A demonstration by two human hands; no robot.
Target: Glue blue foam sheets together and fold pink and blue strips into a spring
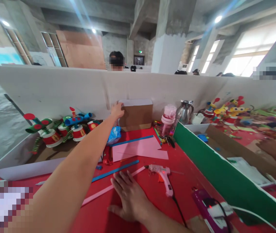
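My left hand (117, 111) is stretched far forward, its fingers bent at the upper left corner of a brown cardboard box (138, 117) with a white top. How far the fingers reach around the corner is partly hidden. Flat on the red table lies my right hand (129, 195), fingers spread and holding nothing, beside a pink paper strip (96, 195). A blue strip (116, 171) lies just beyond it. To its right rests a pink hot glue gun (161, 174) with a lit red light. Pink paper sheets (138, 149) lie between the box and my right hand.
Paper-cup figures (52, 137) stand in an open tray at left. A pink bottle (168, 119) and a metal jug (185, 111) stand at back right. A green divider (215, 174) borders the right side, near a purple power strip (209, 210). Another person's hand (271, 149) is beyond.
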